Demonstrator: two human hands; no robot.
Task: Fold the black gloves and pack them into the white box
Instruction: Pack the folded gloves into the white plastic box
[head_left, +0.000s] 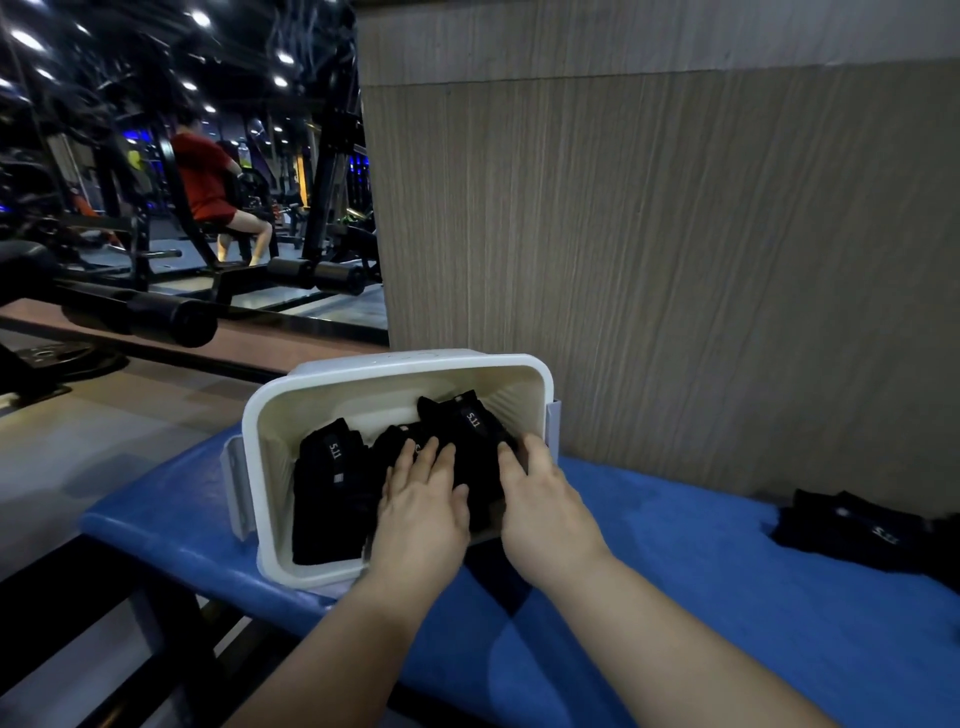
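At the left end of the blue bench pad (675, 597), a person's hands reach side by side into the white box (270, 415). The left hand (421, 504) presses flat on a folded black glove (470, 426) lying lengthwise front to back, while the right hand (545, 504) bends over its right edge, grip impossible to confirm. Another folded glove (330, 478) sits by the box's left wall; the remaining gloves (852, 530) wait at the pad's far right edge, nearer the right hand.
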